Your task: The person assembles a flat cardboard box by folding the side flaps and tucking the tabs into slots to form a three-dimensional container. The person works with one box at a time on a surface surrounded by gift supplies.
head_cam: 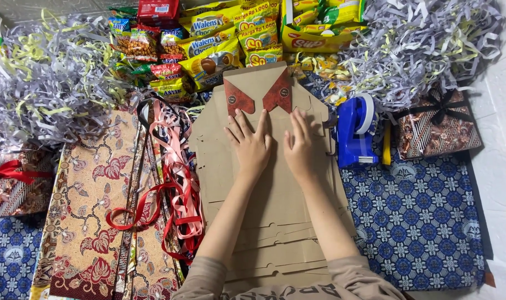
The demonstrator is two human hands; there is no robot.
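Pressing flat on a brown cardboard stack, both hands lie side by side just below its 2 red-brown collar flaps. Stack = several die-cut sheets, count unclear; stepped edges fan out toward the person.

Left hand: palm down, fingers spread, grip released, holding nothing, only pressing the card. Right hand: same pose, fingers closer together, grip released, flat on card. Forearms run straight up the stack's middle, approx. parallel, hands nearly touching.

Counts, relative to stack:
- 1 blue tape dispenser, just right of stack, apart from right hand.
- 2 wrapped batik boxes: one w/ black bow further right, one w/ red ribbon far left.
- Snack packets, many, heaped above stack; no. not countable.
- 2 shredded-paper heaps: upper left, upper right.
- Ribbon tangle, red/pink, touching stack's left edge.
- Batik paper sheets left of ribbons.

Room: blue patterned cloth right of stack carries nothing in its lower part; left edge crowded by ribbons.
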